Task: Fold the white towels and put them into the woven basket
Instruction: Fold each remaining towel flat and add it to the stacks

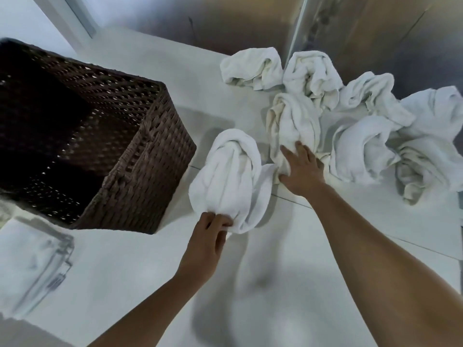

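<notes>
At far left a folded white stack [32,261] is lying on the counter [140,284], blurred, just in front of the basket [140,171], which is sitting open-topped with nothing visible in its dark inside. Right of the basket's near corner, a bunched towel [230,176] is lying with its long axis running away from the person, its rounded far end pointing up the counter and its near end coming to the left hand [206,242]. That hand is pinching the near edge, fingers [220,221] curled over the cloth with the thumb under, so the towel is stretching straight ahead of the fingertips. Just right of it, touching or nearly so at the hem, a second towel [293,126] is lying on much the same axis, and the right hand [302,169] is resting on its near end with fingers fairly straight and slightly spread, pressing rather than gripping; whether the thumb is catching any cloth is hard to tell. Beyond and to the right, more crumpled towels [375,136] are heaped against the metal wall [250,21]. The left hand is nearer the basket, so the towel it is holding looks the likelier one to be drawn toward the person and opened flat; since the long axis is pointing away, pulling back along it should lay it out for folding.
</notes>
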The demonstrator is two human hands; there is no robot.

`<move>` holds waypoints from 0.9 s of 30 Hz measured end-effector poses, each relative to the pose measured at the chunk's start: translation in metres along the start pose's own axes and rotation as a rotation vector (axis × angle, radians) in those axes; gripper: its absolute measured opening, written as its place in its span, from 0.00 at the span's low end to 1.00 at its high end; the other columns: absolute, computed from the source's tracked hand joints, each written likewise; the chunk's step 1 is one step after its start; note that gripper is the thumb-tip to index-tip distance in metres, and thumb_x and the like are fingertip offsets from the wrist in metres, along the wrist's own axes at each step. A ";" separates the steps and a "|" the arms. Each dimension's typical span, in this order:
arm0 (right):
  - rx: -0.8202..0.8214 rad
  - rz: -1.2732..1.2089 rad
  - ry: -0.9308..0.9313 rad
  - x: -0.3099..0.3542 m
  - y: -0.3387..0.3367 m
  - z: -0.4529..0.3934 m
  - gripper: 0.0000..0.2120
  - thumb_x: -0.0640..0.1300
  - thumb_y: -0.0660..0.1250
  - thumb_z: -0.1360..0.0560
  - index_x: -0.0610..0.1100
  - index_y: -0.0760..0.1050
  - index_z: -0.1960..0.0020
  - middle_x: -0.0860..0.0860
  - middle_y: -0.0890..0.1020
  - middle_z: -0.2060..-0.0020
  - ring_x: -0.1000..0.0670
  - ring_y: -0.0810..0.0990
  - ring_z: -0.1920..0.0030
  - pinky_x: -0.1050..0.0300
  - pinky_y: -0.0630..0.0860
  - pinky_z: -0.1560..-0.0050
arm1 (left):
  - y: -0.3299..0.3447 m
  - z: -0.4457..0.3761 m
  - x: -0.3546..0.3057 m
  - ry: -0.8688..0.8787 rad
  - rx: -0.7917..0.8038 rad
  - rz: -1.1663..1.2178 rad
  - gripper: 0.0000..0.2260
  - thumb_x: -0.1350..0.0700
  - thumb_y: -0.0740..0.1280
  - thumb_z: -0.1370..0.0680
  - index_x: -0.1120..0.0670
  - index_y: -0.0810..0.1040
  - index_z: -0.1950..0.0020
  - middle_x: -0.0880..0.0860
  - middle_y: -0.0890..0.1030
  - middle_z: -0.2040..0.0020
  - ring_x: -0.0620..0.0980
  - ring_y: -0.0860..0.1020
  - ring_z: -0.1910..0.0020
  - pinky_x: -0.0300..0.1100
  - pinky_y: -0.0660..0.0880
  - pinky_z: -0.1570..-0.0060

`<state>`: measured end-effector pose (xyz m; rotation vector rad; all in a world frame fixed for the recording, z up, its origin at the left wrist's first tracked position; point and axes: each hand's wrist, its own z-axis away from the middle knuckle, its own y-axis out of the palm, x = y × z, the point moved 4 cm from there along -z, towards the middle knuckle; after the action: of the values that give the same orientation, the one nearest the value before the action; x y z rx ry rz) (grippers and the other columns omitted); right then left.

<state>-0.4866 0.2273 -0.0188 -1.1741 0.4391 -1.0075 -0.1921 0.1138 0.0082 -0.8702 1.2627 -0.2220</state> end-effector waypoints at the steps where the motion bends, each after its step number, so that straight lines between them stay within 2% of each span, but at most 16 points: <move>1: -0.070 0.032 -0.058 0.008 -0.003 0.010 0.36 0.56 0.66 0.21 0.61 0.52 0.19 0.50 0.44 0.17 0.47 0.44 0.18 0.41 0.48 0.20 | -0.005 0.005 -0.001 0.000 -0.023 0.021 0.12 0.63 0.65 0.20 0.48 0.75 0.41 0.45 0.70 0.47 0.44 0.75 0.51 0.36 0.74 0.51; 4: -0.159 0.009 -0.250 0.034 0.004 0.043 0.28 0.53 0.65 0.20 0.61 0.62 0.22 0.49 0.53 0.18 0.46 0.48 0.18 0.43 0.45 0.20 | -0.021 0.018 -0.007 0.000 -0.081 0.068 0.09 0.61 0.63 0.18 0.51 0.73 0.39 0.46 0.71 0.47 0.44 0.74 0.49 0.32 0.71 0.49; 6: -0.110 -0.083 -0.310 0.050 0.014 0.060 0.24 0.50 0.65 0.20 0.58 0.68 0.24 0.50 0.63 0.20 0.46 0.55 0.19 0.45 0.47 0.20 | -0.030 0.029 -0.009 0.018 -0.107 0.083 0.08 0.58 0.61 0.17 0.50 0.72 0.39 0.46 0.71 0.47 0.44 0.74 0.48 0.30 0.70 0.49; 8: -0.020 -0.169 -0.359 0.066 0.022 0.074 0.22 0.45 0.66 0.21 0.53 0.72 0.27 0.51 0.72 0.26 0.46 0.66 0.23 0.48 0.53 0.22 | -0.037 0.041 -0.005 0.008 -0.116 0.095 0.08 0.56 0.60 0.16 0.47 0.70 0.38 0.46 0.73 0.46 0.44 0.75 0.47 0.30 0.71 0.49; 10: 0.059 -0.196 -0.337 0.077 0.032 0.088 0.23 0.44 0.66 0.22 0.50 0.72 0.28 0.49 0.77 0.31 0.45 0.73 0.30 0.49 0.60 0.27 | -0.042 0.055 0.001 -0.030 -0.104 0.143 0.08 0.56 0.60 0.16 0.44 0.69 0.39 0.46 0.75 0.46 0.46 0.77 0.47 0.36 0.74 0.48; 11: 0.099 -0.176 -0.295 0.079 0.039 0.095 0.24 0.46 0.66 0.22 0.50 0.69 0.26 0.48 0.77 0.32 0.43 0.74 0.31 0.49 0.62 0.28 | -0.045 0.063 0.005 -0.051 -0.094 0.166 0.08 0.56 0.61 0.16 0.44 0.70 0.40 0.46 0.76 0.46 0.48 0.77 0.46 0.41 0.75 0.48; 13: 0.183 -0.082 -0.209 0.078 0.054 0.111 0.30 0.54 0.65 0.21 0.52 0.62 0.22 0.47 0.72 0.28 0.40 0.71 0.29 0.45 0.62 0.27 | -0.049 0.079 0.009 -0.087 -0.069 0.183 0.08 0.57 0.60 0.16 0.45 0.70 0.40 0.46 0.78 0.46 0.49 0.78 0.46 0.45 0.77 0.48; 15: 0.276 -0.012 -0.127 0.071 0.071 0.131 0.32 0.60 0.63 0.23 0.54 0.61 0.22 0.46 0.72 0.29 0.38 0.71 0.29 0.43 0.65 0.29 | -0.052 0.095 0.011 -0.098 -0.066 0.181 0.09 0.57 0.60 0.16 0.44 0.70 0.40 0.45 0.78 0.45 0.49 0.78 0.45 0.44 0.76 0.47; 17: 0.306 -0.133 -0.036 0.061 0.080 0.151 0.25 0.61 0.65 0.24 0.54 0.70 0.30 0.49 0.78 0.38 0.42 0.76 0.35 0.44 0.71 0.34 | -0.055 0.109 0.015 -0.121 -0.073 0.171 0.10 0.57 0.60 0.16 0.43 0.70 0.39 0.45 0.78 0.44 0.48 0.78 0.44 0.45 0.76 0.47; 19: 0.266 -0.378 0.051 0.053 0.084 0.173 0.10 0.57 0.71 0.26 0.55 0.78 0.47 0.55 0.81 0.52 0.48 0.80 0.47 0.46 0.76 0.40 | -0.056 0.121 0.023 -0.171 -0.062 0.154 0.10 0.56 0.61 0.17 0.42 0.70 0.40 0.45 0.78 0.45 0.46 0.78 0.45 0.47 0.77 0.48; 20: 0.236 -0.455 0.080 0.050 0.086 0.183 0.05 0.55 0.72 0.26 0.55 0.78 0.54 0.56 0.80 0.57 0.49 0.80 0.52 0.47 0.78 0.44 | -0.056 0.127 0.026 -0.188 -0.050 0.149 0.10 0.56 0.61 0.17 0.41 0.70 0.40 0.45 0.78 0.45 0.45 0.78 0.46 0.48 0.77 0.48; 22: 0.189 -0.517 0.081 0.047 0.088 0.201 0.07 0.52 0.71 0.24 0.55 0.75 0.59 0.56 0.80 0.59 0.49 0.80 0.54 0.49 0.77 0.47 | -0.057 0.136 0.029 -0.181 -0.025 0.136 0.11 0.57 0.61 0.17 0.41 0.70 0.40 0.46 0.78 0.46 0.45 0.78 0.48 0.49 0.78 0.49; 24: 0.142 -0.644 0.071 0.049 0.087 0.219 0.06 0.48 0.69 0.21 0.51 0.75 0.56 0.52 0.81 0.56 0.47 0.82 0.52 0.51 0.76 0.51 | -0.059 0.142 0.029 -0.155 0.014 0.123 0.12 0.58 0.62 0.17 0.40 0.69 0.41 0.45 0.77 0.47 0.44 0.78 0.51 0.50 0.79 0.52; 26: 0.123 -0.891 0.152 0.053 0.086 0.238 0.03 0.41 0.67 0.20 0.45 0.73 0.47 0.47 0.81 0.50 0.46 0.85 0.58 0.58 0.76 0.61 | -0.062 0.148 0.029 -0.160 0.071 0.113 0.12 0.58 0.61 0.17 0.39 0.69 0.44 0.45 0.77 0.48 0.44 0.78 0.52 0.52 0.80 0.53; 27: 0.147 -1.014 0.210 0.056 0.090 0.247 0.09 0.39 0.67 0.20 0.43 0.71 0.41 0.45 0.80 0.48 0.46 0.84 0.63 0.61 0.75 0.66 | -0.063 0.152 0.031 -0.169 0.116 0.120 0.11 0.57 0.61 0.17 0.40 0.69 0.45 0.45 0.77 0.49 0.45 0.78 0.52 0.54 0.80 0.52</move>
<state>-0.2357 0.3202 0.0022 -1.1564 -0.1171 -2.0066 -0.0271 0.1211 0.0342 -0.6969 1.1282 -0.1218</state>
